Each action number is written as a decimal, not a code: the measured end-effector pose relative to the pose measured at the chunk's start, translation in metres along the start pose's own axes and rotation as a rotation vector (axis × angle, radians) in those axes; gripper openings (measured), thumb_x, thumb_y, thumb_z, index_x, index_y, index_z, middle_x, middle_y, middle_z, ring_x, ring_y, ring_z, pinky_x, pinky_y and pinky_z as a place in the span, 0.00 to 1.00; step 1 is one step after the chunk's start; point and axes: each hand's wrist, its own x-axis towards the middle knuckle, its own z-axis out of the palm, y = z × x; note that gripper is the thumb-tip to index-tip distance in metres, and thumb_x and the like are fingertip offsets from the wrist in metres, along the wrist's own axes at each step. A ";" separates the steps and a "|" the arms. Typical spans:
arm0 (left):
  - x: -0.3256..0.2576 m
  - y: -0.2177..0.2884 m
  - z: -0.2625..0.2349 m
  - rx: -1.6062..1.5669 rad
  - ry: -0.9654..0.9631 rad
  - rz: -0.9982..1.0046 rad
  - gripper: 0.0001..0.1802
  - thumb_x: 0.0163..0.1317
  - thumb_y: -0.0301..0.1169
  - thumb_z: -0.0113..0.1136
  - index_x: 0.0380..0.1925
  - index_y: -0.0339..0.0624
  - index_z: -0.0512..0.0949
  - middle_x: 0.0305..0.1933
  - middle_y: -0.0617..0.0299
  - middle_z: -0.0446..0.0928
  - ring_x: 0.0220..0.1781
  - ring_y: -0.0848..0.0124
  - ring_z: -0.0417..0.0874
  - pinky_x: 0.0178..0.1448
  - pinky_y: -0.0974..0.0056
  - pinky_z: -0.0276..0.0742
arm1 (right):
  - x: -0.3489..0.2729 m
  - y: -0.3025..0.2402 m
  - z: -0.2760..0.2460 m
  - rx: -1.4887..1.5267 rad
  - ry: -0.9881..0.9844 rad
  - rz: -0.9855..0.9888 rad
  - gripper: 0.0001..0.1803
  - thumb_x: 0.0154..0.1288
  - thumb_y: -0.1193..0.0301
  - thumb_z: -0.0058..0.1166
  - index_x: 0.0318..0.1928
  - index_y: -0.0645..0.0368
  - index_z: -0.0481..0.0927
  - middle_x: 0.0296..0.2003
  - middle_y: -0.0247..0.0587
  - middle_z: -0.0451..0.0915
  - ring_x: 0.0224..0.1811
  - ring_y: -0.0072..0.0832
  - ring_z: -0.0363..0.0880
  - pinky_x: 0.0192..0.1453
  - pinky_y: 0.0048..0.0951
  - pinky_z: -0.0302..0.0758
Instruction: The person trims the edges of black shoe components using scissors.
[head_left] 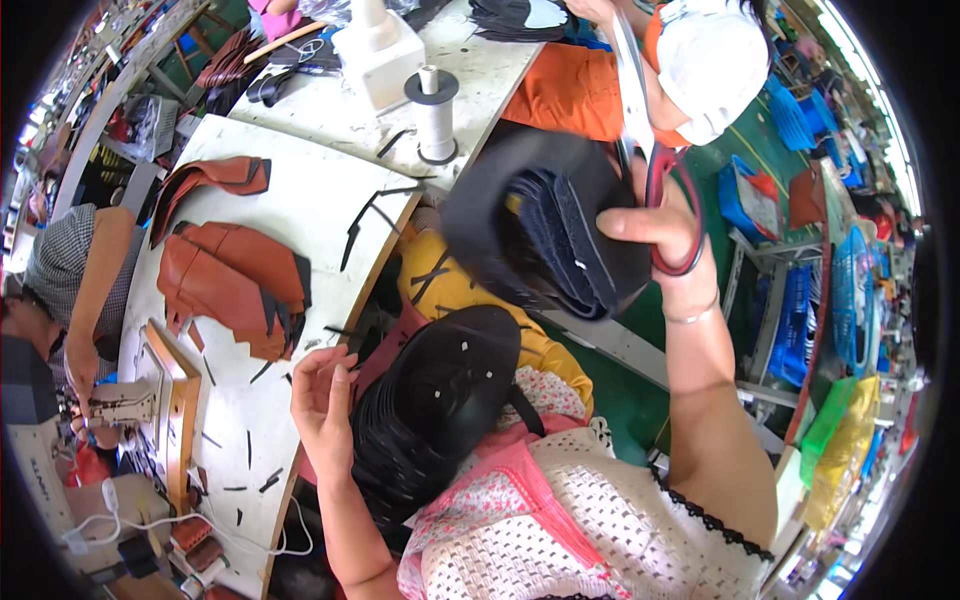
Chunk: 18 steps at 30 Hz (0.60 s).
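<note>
Right hand [655,225] pinches a fanned bundle of dark cut pieces [560,240] raised clear of the lap, scissors [640,110] hooked on it | left hand [322,395] steadies the black stack [430,410] on my lap by the bench [300,215] edge, fingers curled.

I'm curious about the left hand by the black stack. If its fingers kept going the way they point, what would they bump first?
Probably the black stack of cut pieces in the lap. The left hand sits at its edge, fingers pointing right, toward it. Depth is hard to judge here.
</note>
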 end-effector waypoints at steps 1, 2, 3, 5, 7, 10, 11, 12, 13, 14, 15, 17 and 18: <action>0.003 -0.005 0.002 0.074 -0.040 -0.013 0.12 0.66 0.22 0.51 0.49 0.35 0.69 0.51 0.55 0.74 0.51 0.69 0.77 0.54 0.68 0.72 | -0.006 0.025 -0.023 0.016 0.080 0.029 0.25 0.43 0.78 0.66 0.44 0.66 0.71 0.39 0.38 0.77 0.42 0.25 0.77 0.49 0.26 0.73; 0.005 -0.007 0.005 0.116 -0.017 -0.010 0.12 0.65 0.21 0.51 0.49 0.34 0.69 0.51 0.55 0.74 0.50 0.69 0.77 0.54 0.68 0.72 | -0.012 0.045 -0.043 -0.034 0.204 0.121 0.25 0.42 0.79 0.67 0.44 0.66 0.71 0.39 0.38 0.77 0.41 0.25 0.78 0.47 0.28 0.74; 0.009 -0.013 0.009 0.117 -0.035 -0.011 0.12 0.65 0.21 0.51 0.49 0.34 0.69 0.51 0.55 0.74 0.50 0.69 0.77 0.54 0.68 0.72 | -0.021 0.072 -0.068 -0.086 0.341 0.214 0.26 0.41 0.81 0.67 0.44 0.66 0.71 0.38 0.39 0.77 0.39 0.26 0.78 0.45 0.30 0.76; 0.018 -0.021 0.009 0.294 0.042 0.096 0.12 0.65 0.21 0.51 0.49 0.34 0.70 0.50 0.58 0.73 0.53 0.69 0.75 0.56 0.67 0.71 | -0.029 0.163 -0.132 -0.136 0.447 0.442 0.28 0.40 0.82 0.68 0.44 0.66 0.69 0.37 0.40 0.77 0.37 0.27 0.79 0.41 0.32 0.77; 0.025 -0.028 0.002 0.425 0.136 0.115 0.12 0.63 0.19 0.51 0.47 0.33 0.72 0.49 0.55 0.73 0.51 0.70 0.75 0.51 0.68 0.73 | -0.033 0.262 -0.172 -0.412 0.605 0.431 0.28 0.41 0.79 0.69 0.43 0.68 0.68 0.35 0.48 0.78 0.37 0.37 0.81 0.42 0.39 0.78; 0.032 -0.043 -0.007 0.511 0.180 0.109 0.13 0.62 0.18 0.50 0.47 0.33 0.72 0.49 0.56 0.73 0.51 0.70 0.75 0.51 0.68 0.72 | -0.011 0.388 -0.189 -1.058 0.841 0.704 0.28 0.47 0.69 0.67 0.43 0.69 0.65 0.37 0.62 0.78 0.41 0.54 0.80 0.46 0.46 0.76; 0.033 -0.050 -0.006 0.527 0.182 0.069 0.12 0.62 0.18 0.50 0.46 0.34 0.72 0.48 0.57 0.73 0.50 0.70 0.75 0.50 0.69 0.72 | 0.005 0.420 -0.187 -1.040 0.900 0.792 0.28 0.51 0.64 0.65 0.43 0.69 0.65 0.38 0.64 0.78 0.43 0.57 0.79 0.49 0.46 0.75; 0.037 -0.056 -0.007 0.547 0.177 0.025 0.12 0.61 0.17 0.50 0.45 0.35 0.72 0.48 0.57 0.72 0.49 0.70 0.75 0.49 0.70 0.71 | 0.019 0.455 -0.185 -1.003 0.944 0.787 0.30 0.49 0.64 0.65 0.44 0.69 0.63 0.38 0.65 0.77 0.42 0.58 0.78 0.48 0.48 0.75; 0.037 -0.058 -0.007 0.558 0.172 0.011 0.12 0.61 0.17 0.50 0.45 0.35 0.72 0.48 0.57 0.72 0.49 0.70 0.75 0.49 0.70 0.71 | 0.031 0.488 -0.183 -0.971 0.984 0.787 0.32 0.47 0.63 0.65 0.44 0.69 0.61 0.38 0.66 0.77 0.42 0.58 0.78 0.48 0.49 0.75; 0.039 -0.061 -0.003 0.603 0.179 0.027 0.10 0.63 0.19 0.51 0.44 0.35 0.73 0.47 0.58 0.72 0.49 0.71 0.74 0.51 0.70 0.70 | 0.042 0.520 -0.183 -0.952 0.997 0.798 0.31 0.49 0.63 0.64 0.44 0.68 0.61 0.37 0.66 0.77 0.42 0.59 0.78 0.48 0.50 0.74; 0.043 -0.064 -0.001 0.652 0.182 0.042 0.09 0.64 0.20 0.51 0.44 0.35 0.73 0.47 0.60 0.72 0.49 0.72 0.73 0.53 0.70 0.68 | 0.053 0.546 -0.179 -0.930 1.010 0.814 0.29 0.50 0.63 0.63 0.43 0.67 0.61 0.37 0.66 0.77 0.43 0.59 0.78 0.48 0.50 0.74; 0.042 -0.063 -0.002 0.685 0.207 0.054 0.08 0.63 0.20 0.52 0.43 0.35 0.73 0.46 0.60 0.72 0.47 0.73 0.73 0.52 0.70 0.66 | 0.084 0.555 -0.156 -0.849 1.046 0.831 0.28 0.53 0.62 0.61 0.44 0.67 0.61 0.36 0.67 0.77 0.42 0.61 0.77 0.48 0.51 0.74; 0.045 -0.061 0.001 0.695 0.222 0.040 0.09 0.61 0.19 0.52 0.42 0.35 0.72 0.45 0.59 0.72 0.46 0.71 0.73 0.50 0.70 0.67 | 0.094 0.555 -0.153 -0.774 1.123 0.806 0.26 0.56 0.62 0.58 0.44 0.67 0.61 0.36 0.69 0.77 0.42 0.62 0.77 0.48 0.52 0.73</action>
